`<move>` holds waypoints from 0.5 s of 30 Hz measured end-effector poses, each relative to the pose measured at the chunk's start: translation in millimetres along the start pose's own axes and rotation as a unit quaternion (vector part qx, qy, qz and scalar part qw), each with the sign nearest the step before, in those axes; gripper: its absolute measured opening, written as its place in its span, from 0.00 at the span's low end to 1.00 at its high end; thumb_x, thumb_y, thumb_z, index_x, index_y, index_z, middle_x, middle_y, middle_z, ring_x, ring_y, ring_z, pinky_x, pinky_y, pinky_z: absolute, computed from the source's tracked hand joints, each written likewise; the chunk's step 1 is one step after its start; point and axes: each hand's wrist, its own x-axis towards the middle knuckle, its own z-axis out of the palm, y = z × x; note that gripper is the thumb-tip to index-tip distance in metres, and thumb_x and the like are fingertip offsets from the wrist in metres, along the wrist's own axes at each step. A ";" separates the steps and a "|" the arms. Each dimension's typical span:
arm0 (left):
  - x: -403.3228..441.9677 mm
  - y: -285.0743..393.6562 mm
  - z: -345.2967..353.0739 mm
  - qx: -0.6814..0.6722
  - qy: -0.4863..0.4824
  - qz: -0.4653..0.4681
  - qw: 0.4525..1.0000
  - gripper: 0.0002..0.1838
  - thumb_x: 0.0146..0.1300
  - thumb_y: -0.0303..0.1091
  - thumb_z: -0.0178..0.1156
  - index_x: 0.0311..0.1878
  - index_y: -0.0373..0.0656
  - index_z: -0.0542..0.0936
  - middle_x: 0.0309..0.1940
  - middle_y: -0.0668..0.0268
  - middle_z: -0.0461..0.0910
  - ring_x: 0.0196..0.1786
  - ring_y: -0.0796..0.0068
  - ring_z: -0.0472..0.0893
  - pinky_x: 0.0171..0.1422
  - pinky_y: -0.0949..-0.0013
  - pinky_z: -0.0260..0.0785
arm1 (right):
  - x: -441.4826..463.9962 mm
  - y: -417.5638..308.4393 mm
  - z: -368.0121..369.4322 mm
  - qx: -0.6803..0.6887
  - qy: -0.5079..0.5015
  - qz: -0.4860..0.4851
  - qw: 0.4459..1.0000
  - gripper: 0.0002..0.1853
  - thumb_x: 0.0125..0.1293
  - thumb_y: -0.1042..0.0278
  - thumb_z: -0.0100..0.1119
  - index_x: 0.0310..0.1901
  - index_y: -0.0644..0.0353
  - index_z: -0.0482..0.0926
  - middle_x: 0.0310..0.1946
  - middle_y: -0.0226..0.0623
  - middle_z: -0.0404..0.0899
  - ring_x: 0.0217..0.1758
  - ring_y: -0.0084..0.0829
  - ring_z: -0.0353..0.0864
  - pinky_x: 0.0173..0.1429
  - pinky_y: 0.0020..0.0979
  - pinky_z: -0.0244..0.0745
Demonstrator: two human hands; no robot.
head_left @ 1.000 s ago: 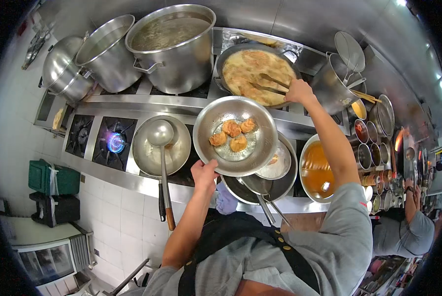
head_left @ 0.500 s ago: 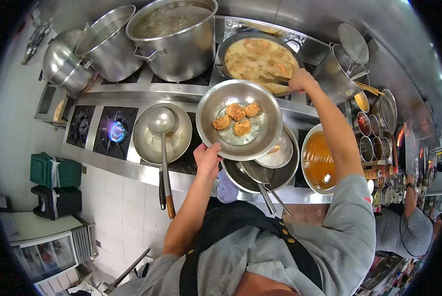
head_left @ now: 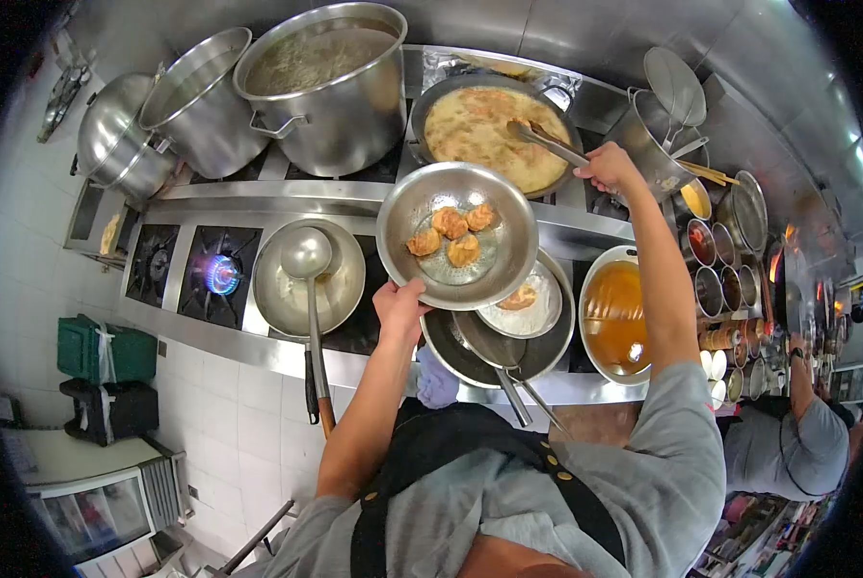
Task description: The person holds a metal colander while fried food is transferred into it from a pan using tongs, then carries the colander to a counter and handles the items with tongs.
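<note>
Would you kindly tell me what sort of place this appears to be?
Most likely a commercial kitchen, perhaps a restaurant's: a very large stockpot and a wide, well-filled pan sit on a long steel range, and another person is at the right.

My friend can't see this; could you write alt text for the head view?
A person's left hand holds a metal bowl with four browned pieces of food, while the right hand holds tongs at a wok of frothy oil. Large stockpots and a lit gas burner are nearby.
</note>
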 end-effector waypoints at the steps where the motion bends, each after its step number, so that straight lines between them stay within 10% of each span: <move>1: 0.8 -0.9 1.6 0.000 -0.003 0.000 1.000 0.16 0.52 0.21 0.55 0.46 0.29 0.73 0.40 0.55 0.78 0.40 0.62 0.81 0.41 0.57 0.77 | 0.1 4.3 3.8 0.040 0.006 0.020 0.999 0.12 0.49 0.66 0.71 0.30 0.67 0.82 0.12 0.38 0.74 0.12 0.25 0.72 0.17 0.30 0.66; 10: 1.1 -1.1 7.7 0.010 -0.008 0.003 1.000 0.14 0.51 0.21 0.56 0.42 0.27 0.73 0.37 0.54 0.78 0.37 0.62 0.82 0.38 0.57 0.78 | -69.1 -13.5 -26.3 0.126 -0.104 -0.054 0.985 0.19 0.49 0.66 0.71 0.42 0.66 0.82 0.19 0.35 0.77 0.17 0.20 0.73 0.18 0.26 0.66; 15: 0.0 -1.0 18.4 0.033 -0.011 0.007 0.999 0.14 0.51 0.21 0.57 0.42 0.27 0.73 0.37 0.55 0.78 0.37 0.62 0.82 0.37 0.57 0.78 | -117.0 -37.9 4.6 -0.113 -0.065 -0.248 0.960 0.27 0.40 0.62 0.72 0.47 0.59 0.81 0.30 0.43 0.83 0.30 0.37 0.82 0.38 0.34 0.76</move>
